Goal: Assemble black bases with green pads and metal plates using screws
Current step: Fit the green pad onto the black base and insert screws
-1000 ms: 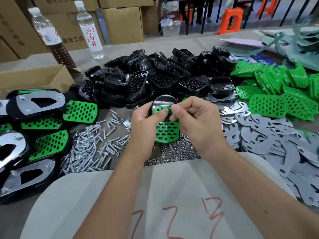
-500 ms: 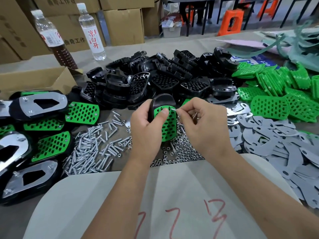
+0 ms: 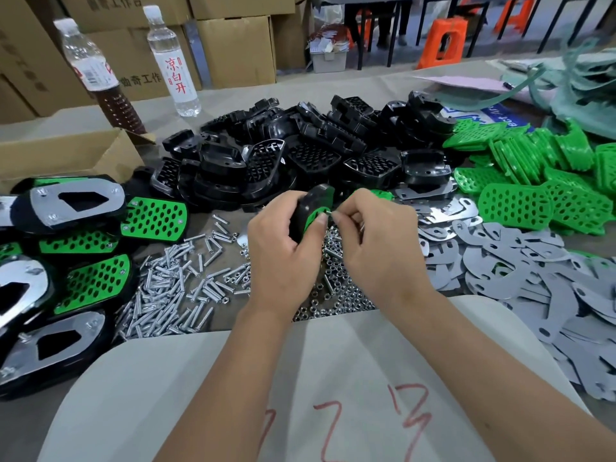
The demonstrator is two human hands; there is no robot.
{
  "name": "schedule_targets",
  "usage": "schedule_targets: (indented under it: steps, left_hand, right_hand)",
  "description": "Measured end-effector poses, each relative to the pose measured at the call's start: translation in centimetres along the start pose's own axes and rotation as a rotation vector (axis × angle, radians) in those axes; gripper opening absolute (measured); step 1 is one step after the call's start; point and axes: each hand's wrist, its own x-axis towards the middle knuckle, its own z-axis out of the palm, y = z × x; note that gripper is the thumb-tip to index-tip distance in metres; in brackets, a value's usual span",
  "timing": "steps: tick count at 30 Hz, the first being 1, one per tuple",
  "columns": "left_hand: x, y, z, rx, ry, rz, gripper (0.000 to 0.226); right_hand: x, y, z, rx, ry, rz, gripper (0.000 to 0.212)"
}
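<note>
Black base (image 3: 308,208) with a green pad (image 3: 316,217) seated on it is held tilted on edge at the middle of the view, above the loose nuts (image 3: 336,291). Left hand (image 3: 283,251) grips the base, fingers wrapped round its back and thumb pressed on the pad. Right hand (image 3: 376,241), at 3 o'clock from the base, pinches a small screw (image 3: 329,213) between thumb and forefinger, its tip at the pad's face. Screws (image 3: 180,285) lie piled at 8 o'clock, metal plates (image 3: 520,278) at 4 o'clock, spare black bases (image 3: 300,158) at 12 o'clock, loose green pads (image 3: 533,181) at 2 o'clock, finished assemblies (image 3: 66,248) at 9 o'clock.
</note>
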Motion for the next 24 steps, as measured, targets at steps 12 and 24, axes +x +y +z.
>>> schedule_targets:
  steps: [12, 24]
  left_hand:
    - [-0.1, 0.3, 0.4, -0.023, -0.023, -0.046, 0.003]
    - [0.3, 0.1, -0.3, -0.658, -0.058, -0.521, 0.018]
  right_hand:
    - [0.0, 0.1, 0.8, 0.028, -0.072, 0.102, 0.016]
    - [0.8, 2.1, 0.4, 0.888, -0.262, 0.548, 0.017]
